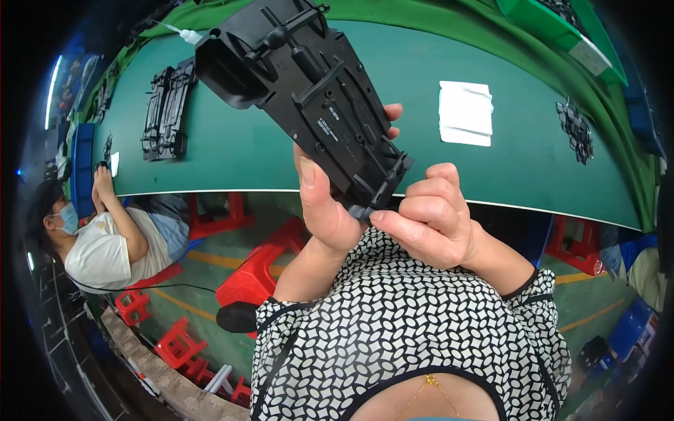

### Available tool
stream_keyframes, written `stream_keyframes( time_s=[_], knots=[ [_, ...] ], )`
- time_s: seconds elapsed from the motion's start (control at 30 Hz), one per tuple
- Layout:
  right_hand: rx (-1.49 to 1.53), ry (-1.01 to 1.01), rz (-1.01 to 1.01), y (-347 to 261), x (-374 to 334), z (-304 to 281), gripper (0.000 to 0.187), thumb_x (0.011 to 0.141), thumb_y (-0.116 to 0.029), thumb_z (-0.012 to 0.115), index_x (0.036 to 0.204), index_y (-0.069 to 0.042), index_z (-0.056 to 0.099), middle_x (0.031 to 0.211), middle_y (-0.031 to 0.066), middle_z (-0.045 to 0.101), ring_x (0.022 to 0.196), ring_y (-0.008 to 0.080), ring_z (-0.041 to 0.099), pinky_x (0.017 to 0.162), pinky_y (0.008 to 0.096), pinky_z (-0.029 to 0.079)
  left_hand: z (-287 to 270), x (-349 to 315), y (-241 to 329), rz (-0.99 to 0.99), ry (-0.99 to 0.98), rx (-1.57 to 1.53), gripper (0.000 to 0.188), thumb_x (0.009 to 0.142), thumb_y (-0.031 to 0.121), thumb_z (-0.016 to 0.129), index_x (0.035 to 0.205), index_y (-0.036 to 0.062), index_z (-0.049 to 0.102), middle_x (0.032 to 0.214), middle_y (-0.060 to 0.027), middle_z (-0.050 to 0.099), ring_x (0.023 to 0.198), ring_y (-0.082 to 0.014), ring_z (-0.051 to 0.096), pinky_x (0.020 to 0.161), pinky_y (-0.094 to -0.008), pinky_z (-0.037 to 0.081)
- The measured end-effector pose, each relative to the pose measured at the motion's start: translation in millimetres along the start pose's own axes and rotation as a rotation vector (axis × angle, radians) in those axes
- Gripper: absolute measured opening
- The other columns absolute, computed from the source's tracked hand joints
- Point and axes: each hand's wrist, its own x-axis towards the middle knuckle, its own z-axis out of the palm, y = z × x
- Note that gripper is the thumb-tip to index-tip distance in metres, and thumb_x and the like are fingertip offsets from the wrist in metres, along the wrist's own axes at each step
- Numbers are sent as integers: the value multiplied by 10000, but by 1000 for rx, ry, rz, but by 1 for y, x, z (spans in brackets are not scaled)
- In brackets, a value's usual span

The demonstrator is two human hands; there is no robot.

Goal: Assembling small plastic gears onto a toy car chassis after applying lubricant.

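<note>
A long black plastic toy-car chassis [333, 116] is held up above the table's near edge, tilted, with its narrow end toward me. My left hand [326, 210] is closed around that end; its thumb lies along the near side and two fingertips show past the far side. At the narrow end, my right hand [435, 217] has its fingers curled and its thumb and forefinger pinched against a small dark part [361, 212]. Whether this part is fixed to the chassis is hard to make out.
On the green table [519, 165] lie more black chassis [167, 116] at left, white sheets [465, 116], and black parts [577, 133] at right. A white nozzle [189, 36] shows behind the chassis. A green bin [597, 56] stands far right. A co-worker [109, 242] sits left, near red stools [260, 263].
</note>
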Motion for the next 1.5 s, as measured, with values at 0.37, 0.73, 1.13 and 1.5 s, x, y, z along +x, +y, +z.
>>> stream_keyframes(
  time_s=[0.37,0.73,1.13,1.5],
  knots=[
    [44,-4,69,-4,4,-12,335,587,-57,729,916,-53,661,771,0,457,689,168,472,611,315,337,-1,6,0,-11,149,-188,561,935,467,290,1287,35,347,1185,-214,507,1078,-350,534,844,-416,505],
    [102,6,341,-4,12,-25,312,654,59,724,939,-34,636,782,47,508,685,202,498,592,297,402,-17,19,14,-279,87,-689,531,973,430,218,1342,87,386,1286,-206,474,1179,-337,479,978,-564,384],
    [-34,10,149,11,53,-18,330,653,1,728,962,-47,621,760,33,537,670,199,529,594,326,392,-14,39,28,-309,34,-625,541,978,428,167,1343,87,375,1247,-228,496,1065,-433,529,935,-531,433],
    [-288,-249,-165,39,85,-33,255,685,-70,628,928,-3,591,703,30,489,590,161,495,517,292,381,8,51,41,-223,186,-454,500,980,454,209,1220,85,446,1084,-159,569,967,-293,588,835,-471,505]
  ],
)
